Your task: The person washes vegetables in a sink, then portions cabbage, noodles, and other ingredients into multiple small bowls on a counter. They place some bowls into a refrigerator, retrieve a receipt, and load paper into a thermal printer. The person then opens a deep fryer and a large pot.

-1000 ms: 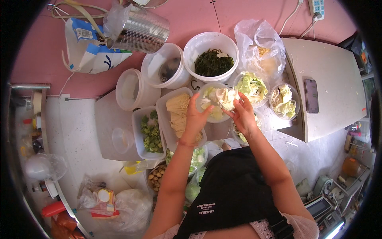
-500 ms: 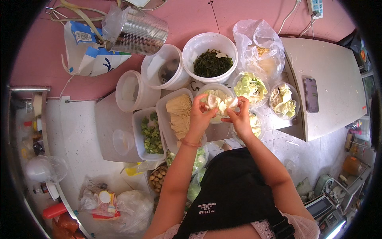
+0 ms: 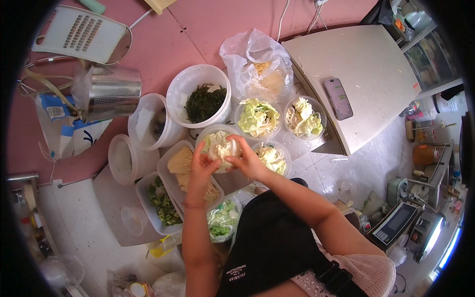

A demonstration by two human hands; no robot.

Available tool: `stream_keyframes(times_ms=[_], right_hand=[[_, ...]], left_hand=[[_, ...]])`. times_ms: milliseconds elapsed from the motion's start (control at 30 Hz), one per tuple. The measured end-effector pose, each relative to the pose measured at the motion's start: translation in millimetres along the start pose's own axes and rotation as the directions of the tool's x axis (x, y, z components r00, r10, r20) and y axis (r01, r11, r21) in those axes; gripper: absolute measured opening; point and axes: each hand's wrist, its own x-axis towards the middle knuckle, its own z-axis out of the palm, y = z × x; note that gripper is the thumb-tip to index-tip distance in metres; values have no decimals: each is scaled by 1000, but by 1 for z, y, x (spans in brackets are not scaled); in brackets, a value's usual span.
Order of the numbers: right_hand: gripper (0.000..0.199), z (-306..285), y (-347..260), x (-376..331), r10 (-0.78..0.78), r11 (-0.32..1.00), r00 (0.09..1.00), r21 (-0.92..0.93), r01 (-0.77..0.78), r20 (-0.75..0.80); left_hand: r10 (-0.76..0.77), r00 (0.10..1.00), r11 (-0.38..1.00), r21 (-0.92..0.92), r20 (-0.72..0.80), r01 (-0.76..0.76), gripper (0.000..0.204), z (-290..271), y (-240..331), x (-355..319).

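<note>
My left hand [image 3: 202, 167] and my right hand [image 3: 246, 158] meet over a round clear bowl [image 3: 202, 134]. Pale cabbage leaves [image 3: 221, 147] are pinched between the fingers of both. Fingers and leaves cover most of that bowl's contents. Close by on the right stand three more clear bowls with torn cabbage: one behind [image 3: 258, 118], one farther right [image 3: 304, 119] with pale strips too, and one near my right wrist [image 3: 271, 158]. Beside my left hand is a tray of thin yellowish strips [image 3: 180, 163], partly hidden by my forearm.
Green leafy pieces fill another tray [image 3: 162, 202] at the left. Behind are a white bucket of dark green strips [image 3: 205, 103], more white tubs [image 3: 123, 159], a perforated metal pot [image 3: 115, 91] and a plastic bag [image 3: 260, 64]. A phone [image 3: 338, 99] lies on the right-hand surface.
The view has turned, so the bowls and trays sit farther left and lower in the picture. Both hands stay over the same bowl, still holding cabbage, now with the leaves bunched closer together.
</note>
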Motion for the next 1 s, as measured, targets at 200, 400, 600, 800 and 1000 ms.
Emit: stream_keyframes(times_ms=[200,400,600,800,1000], right_hand=[[55,-9,2,5,19,1000,998,11,-20,67],[55,1,12,0,93,988,996,123,-91,-6],[56,-5,2,3,90,995,992,28,-93,84],[54,-3,9,6,99,994,994,41,-101,49],[53,2,14,5,77,997,995,17,-76,-63]], left_hand=[[-65,998,996,-64,23,66,52,3,10,-5],[10,997,989,145,78,-21,50,-6,-13,6],[52,999,993,106,3,-52,52,0,0,6],[211,974,954,232,-75,-189,54,5,2,0],[384,893,867,424,-236,-260,49,13,-17,0]])
